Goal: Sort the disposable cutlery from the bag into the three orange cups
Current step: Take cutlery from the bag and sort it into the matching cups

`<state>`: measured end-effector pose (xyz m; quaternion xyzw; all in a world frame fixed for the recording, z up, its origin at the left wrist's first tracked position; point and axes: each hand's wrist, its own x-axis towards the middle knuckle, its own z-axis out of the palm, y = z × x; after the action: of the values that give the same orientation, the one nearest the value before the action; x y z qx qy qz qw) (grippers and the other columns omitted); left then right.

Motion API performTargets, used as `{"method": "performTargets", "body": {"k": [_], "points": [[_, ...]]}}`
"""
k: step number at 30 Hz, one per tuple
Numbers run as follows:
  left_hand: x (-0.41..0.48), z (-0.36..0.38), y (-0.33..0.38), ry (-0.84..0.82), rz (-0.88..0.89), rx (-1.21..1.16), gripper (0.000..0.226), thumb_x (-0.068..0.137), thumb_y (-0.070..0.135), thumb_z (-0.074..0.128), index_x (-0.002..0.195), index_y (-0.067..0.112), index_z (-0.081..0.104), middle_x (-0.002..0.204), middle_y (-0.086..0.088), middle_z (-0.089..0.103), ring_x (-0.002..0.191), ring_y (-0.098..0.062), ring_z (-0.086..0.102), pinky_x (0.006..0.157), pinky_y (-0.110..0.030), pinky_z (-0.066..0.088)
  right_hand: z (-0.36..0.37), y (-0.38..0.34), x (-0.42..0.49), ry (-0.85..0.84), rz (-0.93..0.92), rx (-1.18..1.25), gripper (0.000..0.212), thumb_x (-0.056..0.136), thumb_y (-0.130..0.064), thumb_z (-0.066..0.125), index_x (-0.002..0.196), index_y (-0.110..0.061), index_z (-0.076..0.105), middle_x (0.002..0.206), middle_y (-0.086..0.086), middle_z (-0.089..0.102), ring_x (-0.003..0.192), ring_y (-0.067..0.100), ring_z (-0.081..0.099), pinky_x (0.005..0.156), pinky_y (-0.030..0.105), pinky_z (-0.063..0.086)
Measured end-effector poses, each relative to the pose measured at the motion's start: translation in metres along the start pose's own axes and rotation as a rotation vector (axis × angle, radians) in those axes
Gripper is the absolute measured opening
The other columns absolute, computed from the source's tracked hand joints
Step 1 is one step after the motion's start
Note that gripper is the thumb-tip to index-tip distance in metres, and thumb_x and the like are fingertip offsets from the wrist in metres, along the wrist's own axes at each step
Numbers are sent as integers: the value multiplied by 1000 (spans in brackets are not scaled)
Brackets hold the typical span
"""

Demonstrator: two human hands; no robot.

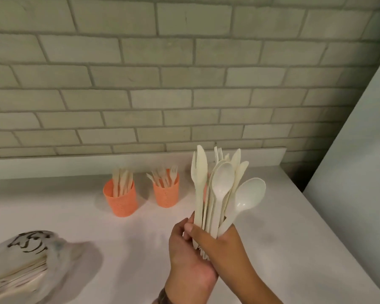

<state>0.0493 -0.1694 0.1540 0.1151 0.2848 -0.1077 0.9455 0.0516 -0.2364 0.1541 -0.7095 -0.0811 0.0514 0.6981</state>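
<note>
Disposable cutlery (220, 187), a fanned bundle of pale knives, spoons and forks, stands upright over the counter's (290, 220) right side; the right hand (225, 244) grips its handles and the left hand (188, 257) curls round their ends. Near the back edge stand the left cup (120, 199) and middle cup (166, 193), both part filled, while the bag (53, 260) lies at the front left corner

A smooth white countertop (272, 249) carries two ribbed orange plastic cups near its back edge, standing upright and apart. The left orange cup (120, 199) holds cream cutlery and the middle orange cup (166, 195) holds forks. A sliver of a third orange cup (205, 190) shows behind a raised cutlery bundle (219, 189). A crumpled translucent white plastic bag (37, 264) of cutlery lies front left.
</note>
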Motion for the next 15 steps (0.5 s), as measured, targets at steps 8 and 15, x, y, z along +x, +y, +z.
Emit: {"method": "performTargets", "body": {"k": [8,15], "points": [[16,-19,-56,151,470,570,23,93,18,44,88,11,66,83,0,65,79,-18,57,70,-29,44,-78,18,-11,-171,208,3,24,81,-26,60,63,-12,54,54,4,54,49,19,59,52,24,41],[-10,-22,-56,93,907,1299,21,58,47,72,75,36,68,80,14,65,71,-3,57,66,-7,43,-76,40,-25,-108,369,33,17,90,-10,53,74,-7,54,48,6,50,32,13,44,36,18,32]]}}
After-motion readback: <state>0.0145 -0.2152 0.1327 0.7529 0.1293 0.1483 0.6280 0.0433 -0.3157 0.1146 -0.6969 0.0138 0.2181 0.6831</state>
